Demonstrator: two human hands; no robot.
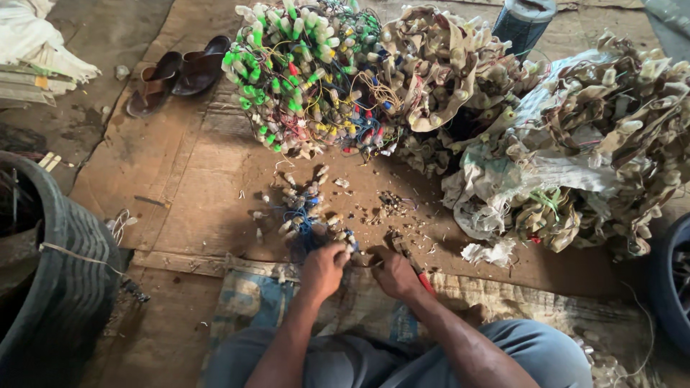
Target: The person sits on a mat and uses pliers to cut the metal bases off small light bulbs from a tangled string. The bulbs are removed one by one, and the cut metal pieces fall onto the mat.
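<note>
My left hand (pixel 323 269) is closed around a small bundle of wired bulb holders (pixel 305 212) with blue wires, at the near end of the bundle. My right hand (pixel 394 271) is closed on a tool with red handles (pixel 425 282), its tip close to the left hand. Both hands rest low over a cardboard sheet (pixel 194 187) on the floor, just beyond my knees. Small cut pieces (pixel 392 205) lie scattered in front of the hands.
A big heap of green, yellow and red wired holders (pixel 309 72) lies ahead. Dusty beige heaps (pixel 589 136) spread to the right on sacking. A pair of brown sandals (pixel 176 75) sits far left. A tyre (pixel 57 280) stands at my left. A dark cylinder (pixel 523 21) stands behind.
</note>
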